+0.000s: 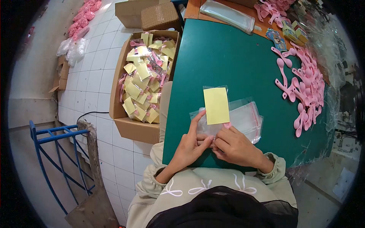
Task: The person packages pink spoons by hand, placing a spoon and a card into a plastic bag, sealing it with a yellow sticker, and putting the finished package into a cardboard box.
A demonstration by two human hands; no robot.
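A clear plastic bag [216,87] with a yellow card [216,106] in it stands in front of me at the near part of the green table. A small bit of pink spoon [227,124] shows at the card's lower edge. My left hand [190,147] pinches the bag's lower end between thumb and fingers, its index finger stretched up along the card's left side. With fingers curled, my right hand [237,147] grips the same end, and the fingertips of both hands meet. Under them lie several flat clear bags [245,119].
Pink spoons [304,85] are heaped on the table's right side. A pack of clear bags [228,16] and small boxes [294,32] lie at the back. To my left, a cardboard box [137,129] holds many filled bags. A blue metal frame [57,133] stands on the tiled floor.
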